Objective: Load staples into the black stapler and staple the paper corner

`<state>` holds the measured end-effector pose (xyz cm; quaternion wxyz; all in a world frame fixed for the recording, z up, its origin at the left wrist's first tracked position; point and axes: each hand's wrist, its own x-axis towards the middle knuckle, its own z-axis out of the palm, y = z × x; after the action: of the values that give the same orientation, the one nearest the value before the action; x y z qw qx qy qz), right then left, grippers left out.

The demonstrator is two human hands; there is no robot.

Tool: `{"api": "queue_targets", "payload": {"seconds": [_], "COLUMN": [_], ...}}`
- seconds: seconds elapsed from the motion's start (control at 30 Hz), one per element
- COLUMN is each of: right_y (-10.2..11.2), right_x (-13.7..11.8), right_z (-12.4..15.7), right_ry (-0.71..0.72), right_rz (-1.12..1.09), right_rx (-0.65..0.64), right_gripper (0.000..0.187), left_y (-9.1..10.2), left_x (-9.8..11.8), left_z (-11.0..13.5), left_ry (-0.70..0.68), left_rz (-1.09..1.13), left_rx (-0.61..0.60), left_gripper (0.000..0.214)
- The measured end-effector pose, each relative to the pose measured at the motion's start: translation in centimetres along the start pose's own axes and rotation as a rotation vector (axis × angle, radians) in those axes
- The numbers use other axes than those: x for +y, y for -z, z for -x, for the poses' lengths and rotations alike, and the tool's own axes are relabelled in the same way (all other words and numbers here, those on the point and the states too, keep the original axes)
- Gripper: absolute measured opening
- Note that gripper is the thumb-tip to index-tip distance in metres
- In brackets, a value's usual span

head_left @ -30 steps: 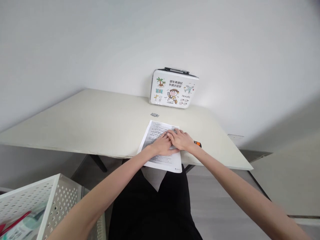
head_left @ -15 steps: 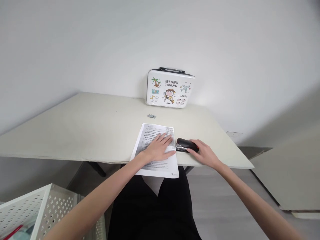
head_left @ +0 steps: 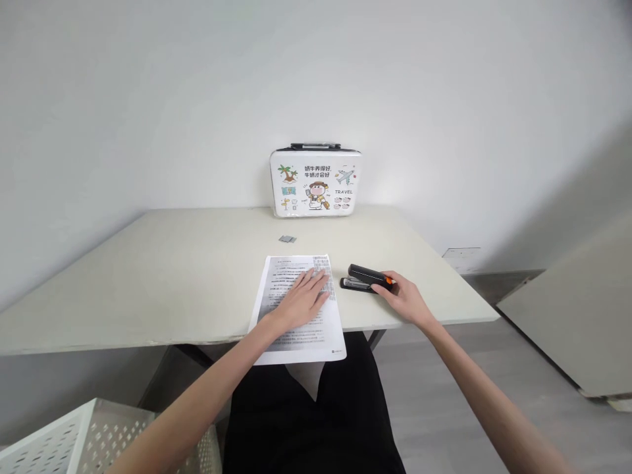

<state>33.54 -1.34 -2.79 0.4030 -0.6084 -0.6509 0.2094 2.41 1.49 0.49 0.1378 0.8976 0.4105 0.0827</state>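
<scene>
The left hand (head_left: 299, 301) lies flat on the printed sheets (head_left: 316, 329), fingers (head_left: 316, 282) spread and gripping nothing; the right hand (head_left: 403, 297) has its fingers (head_left: 382, 287) closed on the orange rear end of the black stapler (head_left: 363, 275), which rests on the desk (head_left: 197, 263) just right of the left fingers, its nose apart from the paper's edge; behind the left wrist the sheets overhang the desk rim, so easing the palm's pressure could let them slide lapward; so rearward a grip could let the stapler pivot.
</scene>
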Motion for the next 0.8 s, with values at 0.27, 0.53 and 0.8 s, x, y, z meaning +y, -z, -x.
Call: {"api": "queue_targets", "payload": {"seconds": [0.27,0.53,0.8], "right_y": [0.3,0.5,0.5], "right_x": [0.0,0.1,-0.2], "right_z": [-0.1,-0.3,-0.2], "right_ry": [-0.002,-0.013,-0.036], "right_rz": [-0.062,-0.143,-0.341], "right_rx": [-0.002,-0.022,0.079], "right_gripper": [0.046,0.04,0.046], "left_y": [3.5,4.4,2.1], "left_x": [-3.9,-6.6,-3.2], "left_z": [8.0,14.1,10.0], "left_ry": [0.081,0.036,-0.002], "left_rz": [-0.09,-0.15,-0.163], "left_rx": [0.086,0.062,0.033], "left_gripper": [0.063,0.063,0.075]}}
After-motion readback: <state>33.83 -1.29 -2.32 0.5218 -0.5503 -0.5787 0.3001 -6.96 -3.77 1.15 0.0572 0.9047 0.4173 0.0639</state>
